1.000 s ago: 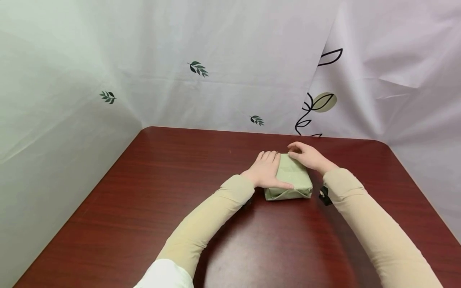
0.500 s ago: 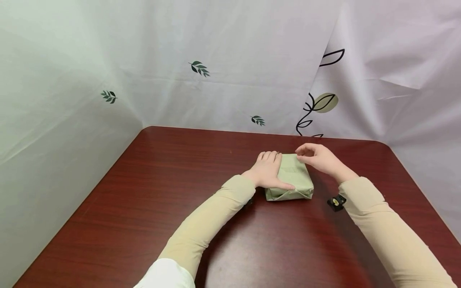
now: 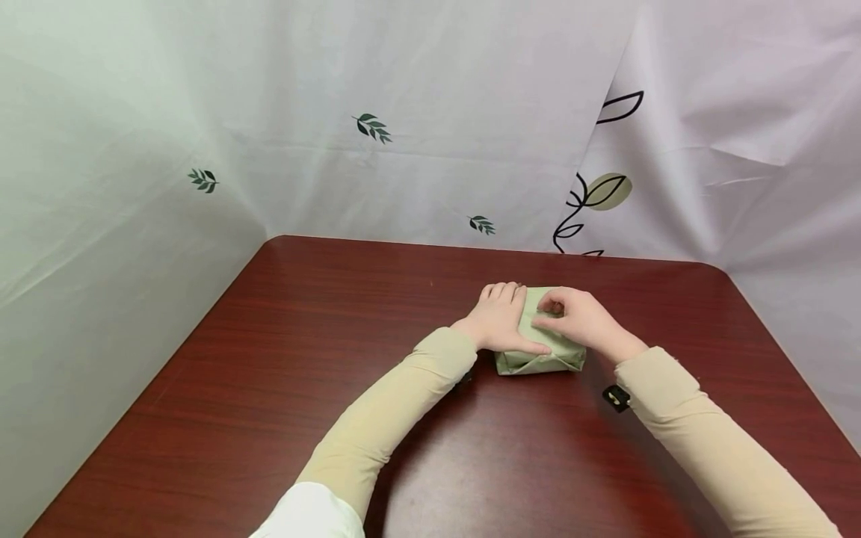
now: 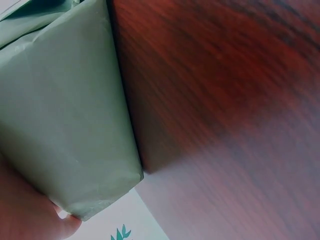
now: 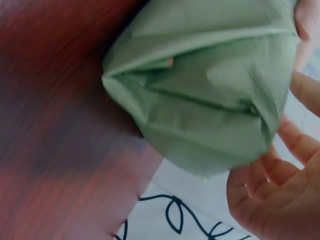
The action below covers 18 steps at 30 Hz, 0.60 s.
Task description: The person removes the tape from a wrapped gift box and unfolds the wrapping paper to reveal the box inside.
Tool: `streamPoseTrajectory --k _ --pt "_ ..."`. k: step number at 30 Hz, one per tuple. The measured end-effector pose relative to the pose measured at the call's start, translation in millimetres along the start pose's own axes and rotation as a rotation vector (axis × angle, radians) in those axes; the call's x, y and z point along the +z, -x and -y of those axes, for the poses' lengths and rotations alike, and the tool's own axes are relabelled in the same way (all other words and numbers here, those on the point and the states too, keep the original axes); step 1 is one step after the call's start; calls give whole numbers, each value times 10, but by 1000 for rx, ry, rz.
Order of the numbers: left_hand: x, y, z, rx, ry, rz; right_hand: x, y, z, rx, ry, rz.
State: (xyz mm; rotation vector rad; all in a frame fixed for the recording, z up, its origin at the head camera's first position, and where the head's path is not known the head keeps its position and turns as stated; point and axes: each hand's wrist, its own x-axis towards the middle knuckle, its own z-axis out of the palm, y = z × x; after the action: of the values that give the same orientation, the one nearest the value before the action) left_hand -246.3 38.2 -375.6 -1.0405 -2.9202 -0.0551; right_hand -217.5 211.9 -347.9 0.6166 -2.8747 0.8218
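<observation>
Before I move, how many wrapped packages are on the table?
1: the green package, right of centre in the head view, on the table. Sleeves may hide others.

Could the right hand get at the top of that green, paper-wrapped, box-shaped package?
Likely yes: the bare right hand is right by the green, paper-wrapped, box-shaped package, and the bare left hand, resting along its left part, leaves the right part free.

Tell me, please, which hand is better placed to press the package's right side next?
Probably the right hand: it is over that side, fingers loosely curled, nothing seen in them. The left hand lies spread over the left of the package, seemingly steadying it.
</observation>
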Motion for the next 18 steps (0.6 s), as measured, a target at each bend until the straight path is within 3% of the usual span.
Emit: streamPoseTrajectory --k 18 --pt "-3 12 2 -3 -4 6 91 -57 34 54 50 -5"
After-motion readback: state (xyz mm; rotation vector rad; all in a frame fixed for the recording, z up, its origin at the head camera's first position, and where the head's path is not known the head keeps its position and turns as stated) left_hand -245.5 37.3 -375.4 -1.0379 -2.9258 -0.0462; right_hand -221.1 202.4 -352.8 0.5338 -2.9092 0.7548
